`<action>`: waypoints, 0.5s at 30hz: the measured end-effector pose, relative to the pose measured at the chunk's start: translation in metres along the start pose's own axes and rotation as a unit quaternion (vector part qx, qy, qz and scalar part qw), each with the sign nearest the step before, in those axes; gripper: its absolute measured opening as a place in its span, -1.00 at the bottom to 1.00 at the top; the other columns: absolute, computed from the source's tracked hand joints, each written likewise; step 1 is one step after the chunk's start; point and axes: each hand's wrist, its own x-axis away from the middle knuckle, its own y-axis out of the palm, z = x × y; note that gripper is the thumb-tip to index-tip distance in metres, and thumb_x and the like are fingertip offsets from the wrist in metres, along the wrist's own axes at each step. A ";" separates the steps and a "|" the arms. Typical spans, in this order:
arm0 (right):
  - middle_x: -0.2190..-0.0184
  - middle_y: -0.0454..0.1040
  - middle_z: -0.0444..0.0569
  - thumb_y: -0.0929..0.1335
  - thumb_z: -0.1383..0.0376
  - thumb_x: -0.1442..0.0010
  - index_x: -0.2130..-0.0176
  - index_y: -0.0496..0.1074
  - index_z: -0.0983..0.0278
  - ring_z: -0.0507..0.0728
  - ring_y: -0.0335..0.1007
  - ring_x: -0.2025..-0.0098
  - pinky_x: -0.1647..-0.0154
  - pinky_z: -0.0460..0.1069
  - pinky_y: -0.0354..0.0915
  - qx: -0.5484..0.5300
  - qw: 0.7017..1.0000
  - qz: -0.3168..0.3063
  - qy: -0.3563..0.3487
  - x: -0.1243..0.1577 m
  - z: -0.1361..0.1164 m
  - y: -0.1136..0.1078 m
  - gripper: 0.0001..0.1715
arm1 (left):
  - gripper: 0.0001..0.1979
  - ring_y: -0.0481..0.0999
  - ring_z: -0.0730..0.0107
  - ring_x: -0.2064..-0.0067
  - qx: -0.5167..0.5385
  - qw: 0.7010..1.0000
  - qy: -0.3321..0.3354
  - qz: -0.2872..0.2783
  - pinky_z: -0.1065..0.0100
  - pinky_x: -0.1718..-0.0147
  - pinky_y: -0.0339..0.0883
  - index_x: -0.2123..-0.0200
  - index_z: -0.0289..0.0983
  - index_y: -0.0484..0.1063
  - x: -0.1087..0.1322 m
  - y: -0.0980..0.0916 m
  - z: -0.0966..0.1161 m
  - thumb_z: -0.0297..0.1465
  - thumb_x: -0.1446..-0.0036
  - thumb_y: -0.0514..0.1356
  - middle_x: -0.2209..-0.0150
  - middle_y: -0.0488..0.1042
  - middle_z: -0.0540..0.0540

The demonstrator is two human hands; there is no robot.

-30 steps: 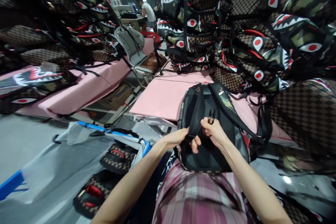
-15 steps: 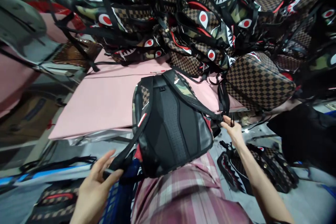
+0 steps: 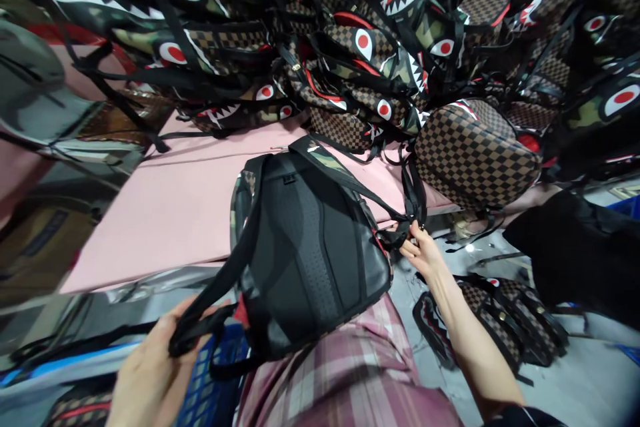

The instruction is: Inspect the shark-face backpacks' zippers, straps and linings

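Note:
A black backpack point(image 3: 300, 240) leans between my lap and the pink table edge, its padded back panel facing me. My left hand point(image 3: 155, 353) is closed around the lower end of the left shoulder strap point(image 3: 227, 277) and pulls it out to the side. On the other side, my right hand point(image 3: 420, 247) grips the right shoulder strap point(image 3: 360, 183) near its lower end, beside the bag's corner. Some fingers of both hands are hidden by the webbing. Camouflage and brown check show at the bag's upper sides.
Many checked and camouflage backpacks point(image 3: 360, 53) are heaped at the back of the pink table point(image 3: 165, 207). One checked bag point(image 3: 480, 153) lies at the right. More bags point(image 3: 495, 320) rest on the floor at right. A blue crate point(image 3: 210, 380) stands by my left hand.
My left hand has closed on the left strap and drawn it outward to the left. My right hand has shifted slightly left with its strap. The view has turned a little.

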 end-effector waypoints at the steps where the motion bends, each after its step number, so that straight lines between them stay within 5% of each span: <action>1: 0.65 0.20 -0.29 0.40 -0.15 0.14 0.52 0.21 0.25 -0.18 -0.35 0.75 0.76 -0.17 -0.18 -0.001 1.000 -0.011 0.003 -0.002 0.000 0.002 -0.43 | -0.75 0.42 0.19 0.00 0.014 1.000 0.005 -0.013 0.34 0.24 0.40 0.39 0.06 0.48 -0.001 0.006 0.004 -0.04 0.20 0.24 0.38 0.57 0.20; 5: 0.57 0.33 -0.20 0.34 -0.21 0.10 0.43 0.29 0.26 -0.17 -0.40 0.73 0.76 -0.16 -0.22 0.019 0.999 -0.037 0.015 -0.012 -0.004 0.004 -0.41 | -0.56 0.52 0.33 0.33 0.081 0.996 0.047 -0.006 0.42 0.30 0.40 0.35 -0.16 0.46 -0.009 0.023 0.016 -0.08 0.36 0.31 0.48 0.55 0.04; 8: 0.53 0.35 -0.17 0.35 -0.14 0.05 0.42 0.29 0.26 -0.14 -0.36 0.69 0.73 -0.15 -0.21 0.058 0.998 -0.029 0.015 -0.014 -0.010 -0.003 -0.48 | -0.46 0.49 0.40 0.42 0.017 0.996 0.078 0.032 0.47 0.39 0.39 0.24 -0.13 0.44 -0.010 0.019 0.020 -0.11 0.41 0.30 0.53 0.50 0.08; 11: 0.66 0.22 -0.24 0.41 -0.02 0.05 0.45 0.28 0.27 -0.13 -0.31 0.68 0.71 -0.14 -0.23 0.120 0.991 -0.029 0.045 -0.005 -0.009 -0.017 -0.56 | -0.41 0.49 0.33 0.33 -0.163 0.979 0.120 0.040 0.47 0.41 0.37 0.22 -0.04 0.45 -0.006 -0.001 0.017 -0.13 0.51 0.32 0.46 0.51 0.09; 15: 0.72 0.10 -0.30 0.45 0.09 0.10 0.49 0.28 0.30 -0.13 -0.21 0.69 0.72 -0.15 -0.24 0.208 0.964 -0.064 0.150 0.022 0.004 -0.044 -0.61 | -0.38 0.51 0.15 0.35 -0.256 0.965 0.046 -0.031 0.30 0.41 0.40 0.27 0.03 0.48 -0.005 -0.042 -0.005 -0.18 0.61 0.38 0.42 0.55 0.06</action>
